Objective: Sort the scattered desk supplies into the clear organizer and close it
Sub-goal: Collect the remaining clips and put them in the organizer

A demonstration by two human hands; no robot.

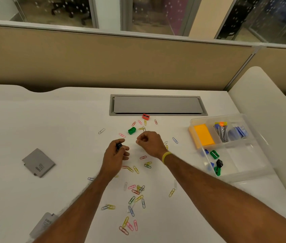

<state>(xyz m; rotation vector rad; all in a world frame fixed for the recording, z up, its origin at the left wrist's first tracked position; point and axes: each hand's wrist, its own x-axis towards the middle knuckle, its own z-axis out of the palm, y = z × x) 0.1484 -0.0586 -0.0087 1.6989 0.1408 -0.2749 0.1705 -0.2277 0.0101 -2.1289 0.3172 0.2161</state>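
Midway across the worktop (54, 123), the left hand (115, 156) curls its fingers round a black sharpener (119, 146); the right hand (150, 142) is curled too, contents unclear. That sharpener belongs with the organizer's (249, 164) other sharpeners (215, 154).

The grey packet (38, 163) bears what looks like "camlin"; the lower grey packet (44, 223) shows only its first letters.

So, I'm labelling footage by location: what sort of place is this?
Likely an office cubicle: a white desk with a cable flap, a tan partition behind, and office chairs beyond glass.
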